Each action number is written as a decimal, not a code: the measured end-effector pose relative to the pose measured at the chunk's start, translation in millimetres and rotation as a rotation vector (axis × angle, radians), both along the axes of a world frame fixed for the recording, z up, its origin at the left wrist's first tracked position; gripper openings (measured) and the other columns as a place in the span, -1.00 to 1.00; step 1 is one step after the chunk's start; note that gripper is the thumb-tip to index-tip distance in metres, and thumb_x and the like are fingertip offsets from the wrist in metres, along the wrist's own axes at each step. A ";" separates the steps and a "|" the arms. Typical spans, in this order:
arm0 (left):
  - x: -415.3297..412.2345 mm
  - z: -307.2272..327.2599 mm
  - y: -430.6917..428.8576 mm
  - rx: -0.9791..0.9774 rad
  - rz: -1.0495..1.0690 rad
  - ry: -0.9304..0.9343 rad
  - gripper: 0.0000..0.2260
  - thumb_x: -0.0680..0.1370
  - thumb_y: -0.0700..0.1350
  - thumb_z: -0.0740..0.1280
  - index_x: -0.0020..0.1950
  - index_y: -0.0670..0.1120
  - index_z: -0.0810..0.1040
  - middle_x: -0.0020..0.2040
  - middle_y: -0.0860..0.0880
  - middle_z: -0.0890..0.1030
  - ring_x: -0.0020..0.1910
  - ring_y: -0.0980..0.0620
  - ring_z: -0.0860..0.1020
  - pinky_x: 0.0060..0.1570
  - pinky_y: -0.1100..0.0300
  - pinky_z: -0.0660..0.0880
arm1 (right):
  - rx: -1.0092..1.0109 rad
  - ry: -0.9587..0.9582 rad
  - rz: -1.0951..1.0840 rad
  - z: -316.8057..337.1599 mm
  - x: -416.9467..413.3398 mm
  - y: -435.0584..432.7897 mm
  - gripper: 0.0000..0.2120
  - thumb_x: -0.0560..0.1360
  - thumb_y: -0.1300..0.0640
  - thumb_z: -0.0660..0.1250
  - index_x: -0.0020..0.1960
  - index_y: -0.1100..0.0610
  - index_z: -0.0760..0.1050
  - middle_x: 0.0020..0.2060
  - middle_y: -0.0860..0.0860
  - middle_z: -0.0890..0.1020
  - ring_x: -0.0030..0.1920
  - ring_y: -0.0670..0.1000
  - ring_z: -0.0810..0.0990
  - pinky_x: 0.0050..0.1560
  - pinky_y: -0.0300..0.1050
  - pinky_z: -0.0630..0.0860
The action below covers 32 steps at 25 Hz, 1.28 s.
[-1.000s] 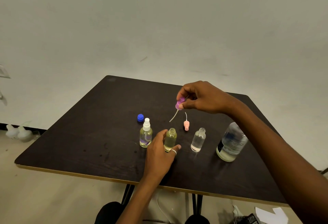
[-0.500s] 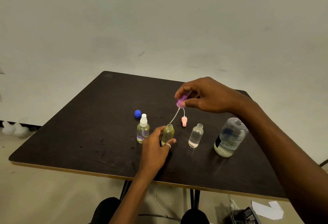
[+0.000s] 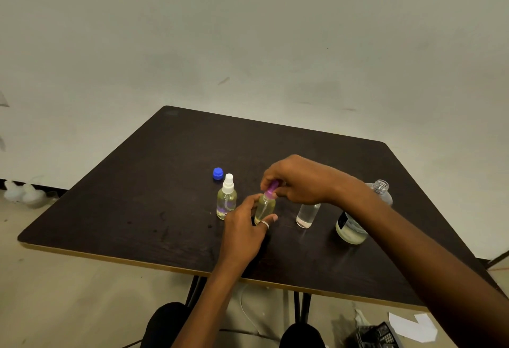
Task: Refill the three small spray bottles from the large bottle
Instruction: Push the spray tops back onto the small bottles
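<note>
The small bottle (image 3: 264,207) stands left of the large bottle (image 3: 354,226), left hand (image 3: 242,234) curled round its body, right hand (image 3: 298,179) pinching the purple spray top (image 3: 271,189) on its neck. Light, probably slick; best steadied low while twisting.

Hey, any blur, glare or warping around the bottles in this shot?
Head view: dim, even light, soft shadows; faint sheen on the table beneath the clear small bottle; purple spray top in the right hand slightly soft; left hand and middle bottle sharp; right forearm looks stretched.
</note>
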<state>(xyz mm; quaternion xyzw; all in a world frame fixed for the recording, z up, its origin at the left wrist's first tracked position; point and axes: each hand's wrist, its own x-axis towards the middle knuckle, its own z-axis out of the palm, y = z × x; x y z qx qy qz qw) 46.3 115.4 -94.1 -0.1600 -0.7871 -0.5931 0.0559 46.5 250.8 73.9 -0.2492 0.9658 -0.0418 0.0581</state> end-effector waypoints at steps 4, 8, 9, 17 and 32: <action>-0.3 0.1 -1.1 -0.004 -0.001 0.021 -0.60 0.45 -0.01 0.52 0.25 0.11 0.52 0.02 0.18 0.64 0.02 0.27 0.59 0.01 0.33 0.55 | 0.006 0.010 0.003 -1.5 -1.9 -0.4 -0.78 0.49 0.26 0.35 0.10 0.06 0.60 -0.01 -0.08 0.62 -0.06 -0.18 0.54 -0.04 -0.33 0.45; -0.7 -0.5 -0.8 -0.008 -0.003 0.023 -0.59 0.45 0.00 0.51 0.27 0.10 0.51 0.04 0.17 0.64 0.03 0.26 0.59 0.03 0.32 0.55 | 0.026 0.005 0.017 -3.9 -3.3 -2.5 -0.76 0.48 0.29 0.34 0.10 0.07 0.60 0.01 -0.06 0.63 -0.05 -0.15 0.56 0.00 -0.26 0.50; -1.0 -1.1 -0.7 -0.005 -0.003 0.024 -0.58 0.45 0.00 0.51 0.27 0.09 0.51 0.05 0.15 0.64 0.03 0.24 0.60 0.04 0.29 0.56 | 0.030 0.000 0.022 -4.2 -3.2 -3.2 -0.76 0.48 0.29 0.35 0.11 0.08 0.60 0.01 -0.05 0.63 -0.04 -0.13 0.57 0.02 -0.21 0.53; -0.9 -0.6 -1.2 -0.014 -0.002 0.015 -0.56 0.45 0.00 0.51 0.30 0.09 0.50 0.09 0.14 0.65 0.07 0.23 0.59 0.05 0.31 0.55 | 0.027 -0.009 0.019 -4.8 -5.6 -3.4 -0.77 0.49 0.28 0.34 0.09 0.07 0.60 -0.02 -0.07 0.64 -0.07 -0.16 0.56 -0.03 -0.32 0.46; -0.4 0.5 -1.0 -0.020 0.010 0.023 -0.62 0.44 0.00 0.52 0.22 0.07 0.53 0.01 0.15 0.65 0.01 0.25 0.59 -0.03 0.34 0.55 | 0.098 0.105 -0.143 -22.6 -4.7 -4.5 -0.78 0.56 -0.06 0.26 -0.11 0.08 0.50 -0.29 -0.04 0.55 -0.31 -0.08 0.50 -0.29 -0.21 0.42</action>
